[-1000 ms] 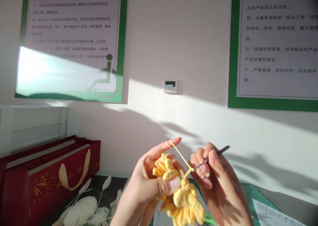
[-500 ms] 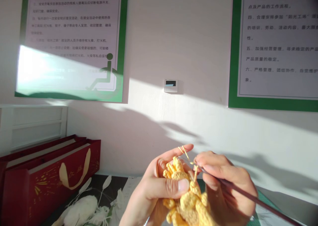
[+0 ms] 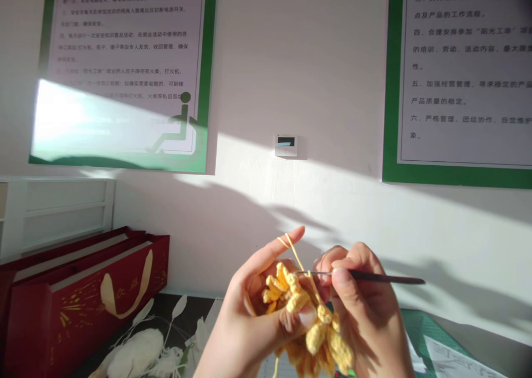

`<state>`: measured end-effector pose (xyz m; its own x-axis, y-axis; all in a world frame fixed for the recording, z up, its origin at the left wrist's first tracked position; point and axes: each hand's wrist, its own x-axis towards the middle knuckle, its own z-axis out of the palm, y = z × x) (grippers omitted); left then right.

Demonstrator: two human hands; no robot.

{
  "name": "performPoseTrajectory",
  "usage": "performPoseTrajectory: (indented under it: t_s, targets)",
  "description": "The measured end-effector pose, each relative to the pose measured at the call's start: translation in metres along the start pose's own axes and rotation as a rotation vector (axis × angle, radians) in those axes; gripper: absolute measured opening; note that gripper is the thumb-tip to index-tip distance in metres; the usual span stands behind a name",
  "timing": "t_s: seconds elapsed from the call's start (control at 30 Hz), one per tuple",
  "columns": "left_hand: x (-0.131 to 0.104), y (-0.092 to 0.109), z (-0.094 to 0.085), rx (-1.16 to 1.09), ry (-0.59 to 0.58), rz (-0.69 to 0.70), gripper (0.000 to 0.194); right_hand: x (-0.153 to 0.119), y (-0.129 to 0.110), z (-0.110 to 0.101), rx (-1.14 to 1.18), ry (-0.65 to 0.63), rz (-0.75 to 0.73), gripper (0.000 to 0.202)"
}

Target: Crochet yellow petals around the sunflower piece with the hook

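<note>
Pinched in my left hand (image 3: 257,311) is a yellow crocheted piece (image 3: 318,336) with several petal-like lobes. The index finger of that hand is raised, with yellow yarn (image 3: 294,250) looped round it and running down to the hook. My right hand (image 3: 361,295) is closed on a crochet hook (image 3: 382,277) with a dark handle, held nearly level. The hook's thin metal shaft points left, across the top of the piece, and a yarn loop lies over it. The hook's tip is hard to make out among the petals.
Red gift bags (image 3: 95,300) stand at the left beside a white slatted box (image 3: 62,206). White fluffy material and leaf shapes (image 3: 137,350) lie on the dark table. A green mat (image 3: 432,333) with paper sheets (image 3: 461,358) is at the right. Posters hang on the wall behind.
The hook has swung from a steep slant to nearly level, its tip now further left over the piece. My left index finger has moved up and left, and the yellow piece has tilted.
</note>
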<state>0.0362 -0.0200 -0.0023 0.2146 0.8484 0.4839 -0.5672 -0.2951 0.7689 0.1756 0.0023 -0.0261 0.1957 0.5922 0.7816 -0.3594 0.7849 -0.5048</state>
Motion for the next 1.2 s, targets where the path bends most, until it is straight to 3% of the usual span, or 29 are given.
performPoseTrajectory:
  t_s: [0.13, 0.3, 0.4, 0.6, 0.7, 0.77, 0.83, 0.93, 1.03, 1.13, 1.2]
  targets:
    - [-0.003, -0.002, 0.004, 0.042, -0.010, 0.003, 0.068, -0.005, 0.006, -0.009, -0.441, 0.063, -0.503, 0.010]
    - [0.006, -0.004, -0.006, -0.175, -0.164, -0.230, 0.064, -0.004, 0.013, -0.003, -0.388, 0.174, -0.646, 0.011]
    - [0.013, -0.006, -0.013, -0.240, -0.227, -0.263, 0.068, -0.003, 0.010, 0.003, -0.157, 0.164, -0.485, 0.003]
    - [0.021, -0.005, -0.024, -0.274, -0.257, -0.249, 0.063, 0.004, -0.006, -0.001, 0.229, 0.059, 0.019, 0.025]
    - [0.017, -0.004, -0.019, -0.143, -0.167, -0.120, 0.063, 0.007, -0.003, 0.000, 0.323, -0.010, 0.247, 0.034]
    - [0.011, -0.004, -0.013, 0.016, -0.053, -0.016, 0.065, 0.005, 0.003, 0.001, 0.278, -0.025, 0.274, 0.033]
    - [0.006, -0.004, -0.008, 0.098, -0.034, 0.020, 0.067, 0.003, 0.009, -0.001, 0.095, 0.016, 0.103, 0.024]
    - [0.004, -0.007, -0.005, 0.126, -0.038, 0.041, 0.066, -0.002, 0.015, -0.010, -0.349, 0.054, -0.372, 0.011]
    - [0.007, -0.009, -0.007, 0.002, -0.079, -0.067, 0.064, -0.005, 0.016, -0.015, -0.487, 0.018, -0.477, 0.010]
    - [0.012, -0.010, -0.010, -0.190, -0.211, -0.248, 0.061, -0.004, 0.017, -0.009, -0.369, 0.106, -0.562, 0.013]
    - [0.015, -0.009, -0.013, -0.266, -0.279, -0.292, 0.060, -0.002, 0.015, -0.003, -0.269, 0.153, -0.568, 0.010]
